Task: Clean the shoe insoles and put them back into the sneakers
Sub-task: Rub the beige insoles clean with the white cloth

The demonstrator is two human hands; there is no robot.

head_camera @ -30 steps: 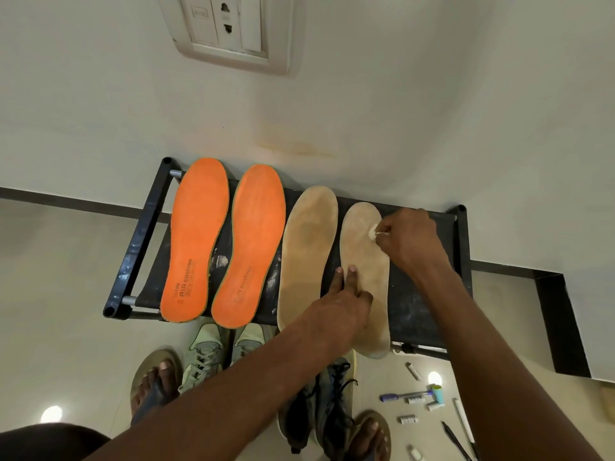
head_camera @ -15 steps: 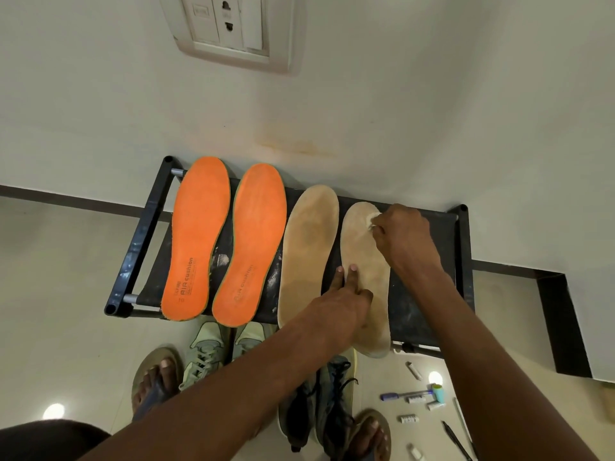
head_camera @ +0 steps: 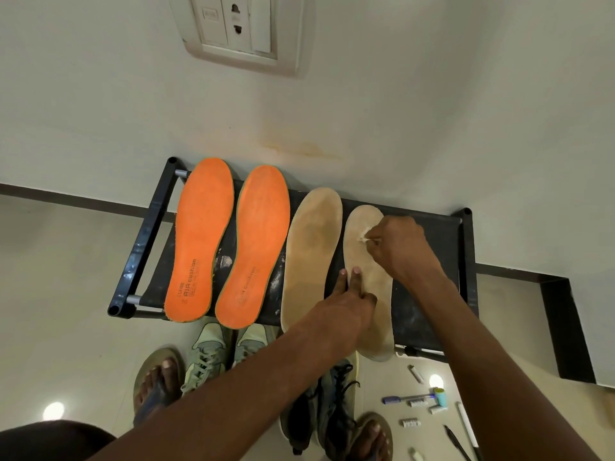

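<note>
Since the earlier frame the right hand (head_camera: pixel 396 247) had shifted its small white wad (head_camera: pixel 362 236) slightly along the toe of the rightmost tan insole (head_camera: pixel 372 261), fingers pinched on it. Black rack (head_camera: pixel 146 237) carried four insoles: two orange (head_camera: pixel 199 241), two tan. Left hand (head_camera: pixel 346 304) pressed two straight fingers on the same insole's middle. Sneakers (head_camera: pixel 209 354) stood on the floor below.

Matt, fuzzy tan insole (head_camera: pixel 369 284); dusty black cloth rack (head_camera: pixel 429 294).
</note>
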